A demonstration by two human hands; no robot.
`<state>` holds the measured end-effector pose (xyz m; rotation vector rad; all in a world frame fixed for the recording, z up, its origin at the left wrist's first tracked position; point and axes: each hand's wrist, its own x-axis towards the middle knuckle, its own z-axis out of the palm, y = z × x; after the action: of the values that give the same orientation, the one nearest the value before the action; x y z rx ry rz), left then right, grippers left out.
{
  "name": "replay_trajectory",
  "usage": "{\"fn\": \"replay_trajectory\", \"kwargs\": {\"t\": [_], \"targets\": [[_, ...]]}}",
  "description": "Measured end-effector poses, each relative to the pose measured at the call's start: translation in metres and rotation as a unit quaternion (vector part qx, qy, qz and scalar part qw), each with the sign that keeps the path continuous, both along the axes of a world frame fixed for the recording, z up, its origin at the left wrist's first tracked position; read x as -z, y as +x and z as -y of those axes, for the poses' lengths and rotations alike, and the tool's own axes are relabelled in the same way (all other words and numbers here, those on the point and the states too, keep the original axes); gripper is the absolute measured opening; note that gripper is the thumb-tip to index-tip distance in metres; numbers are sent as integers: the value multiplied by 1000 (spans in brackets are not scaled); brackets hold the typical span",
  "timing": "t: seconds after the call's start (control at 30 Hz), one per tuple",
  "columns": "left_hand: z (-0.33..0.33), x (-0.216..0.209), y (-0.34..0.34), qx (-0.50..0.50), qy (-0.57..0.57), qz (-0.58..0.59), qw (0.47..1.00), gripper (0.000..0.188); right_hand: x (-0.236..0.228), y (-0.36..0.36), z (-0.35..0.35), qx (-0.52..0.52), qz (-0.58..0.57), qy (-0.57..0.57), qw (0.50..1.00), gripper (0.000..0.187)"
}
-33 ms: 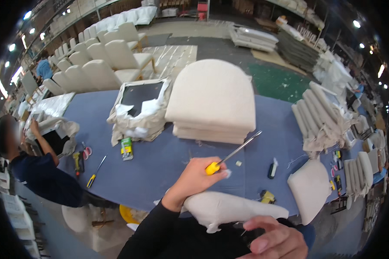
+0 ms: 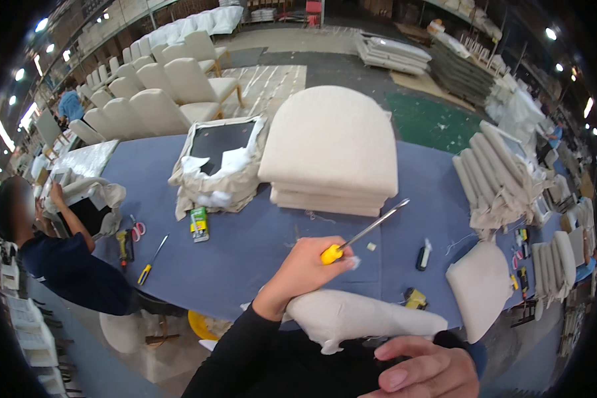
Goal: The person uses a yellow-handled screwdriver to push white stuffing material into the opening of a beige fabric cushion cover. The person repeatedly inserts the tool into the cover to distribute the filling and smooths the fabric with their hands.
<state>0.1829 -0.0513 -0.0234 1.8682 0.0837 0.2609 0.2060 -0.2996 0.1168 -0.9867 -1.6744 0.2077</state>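
Observation:
My left hand (image 2: 303, 270) is closed around the yellow handle of a screwdriver (image 2: 365, 233), whose metal shaft points up and to the right. A small white tuft (image 2: 355, 263) shows by the fingers. Below that hand lies a pale fabric-covered cushion (image 2: 361, 316) at the table's near edge, partly over my lap. At the lower right my right hand (image 2: 428, 371) is off the cushion, its fingers loosely bent and apart, with nothing visible in them. A stack of beige rounded seat cushions (image 2: 328, 142) stands beyond my left hand.
The blue table (image 2: 245, 265) carries a yellow-green packet (image 2: 199, 224), a black-handled tool (image 2: 423, 255), a yellow power tool (image 2: 415, 298) and another screwdriver (image 2: 152, 261). A half-covered seat (image 2: 219, 166) is at far left; a cushion (image 2: 481, 285) leans right. A person (image 2: 73, 259) works at left.
The whole view has shifted slightly, so things sit a little further right. The screwdriver stays in my left hand, and my right hand keeps nearly the same pose.

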Motion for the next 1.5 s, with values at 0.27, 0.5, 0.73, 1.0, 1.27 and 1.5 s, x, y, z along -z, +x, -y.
{"fn": "replay_trajectory", "kwargs": {"t": [0.27,0.5,0.73,1.0,1.27,1.5], "targets": [[-13,-1,-8,30,20,-10,999,25,-32,-23,-34,121,107,-4,987,27],[-18,19,-12,20,-32,-85,996,20,-17,-10,-34,141,266,-223,927,73],[-33,19,-24,-10,167,-109,980,22,91,-8,-29,262,167,-341,887,86],[-65,2,-64,-243,198,-31,949,23,88,-2,-14,292,65,-187,936,96],[-74,42,-39,-233,75,27,969,20,117,23,-50,319,89,-151,931,84],[-83,48,-30,-192,53,63,978,23,85,32,-77,305,249,-181,901,54]]}}
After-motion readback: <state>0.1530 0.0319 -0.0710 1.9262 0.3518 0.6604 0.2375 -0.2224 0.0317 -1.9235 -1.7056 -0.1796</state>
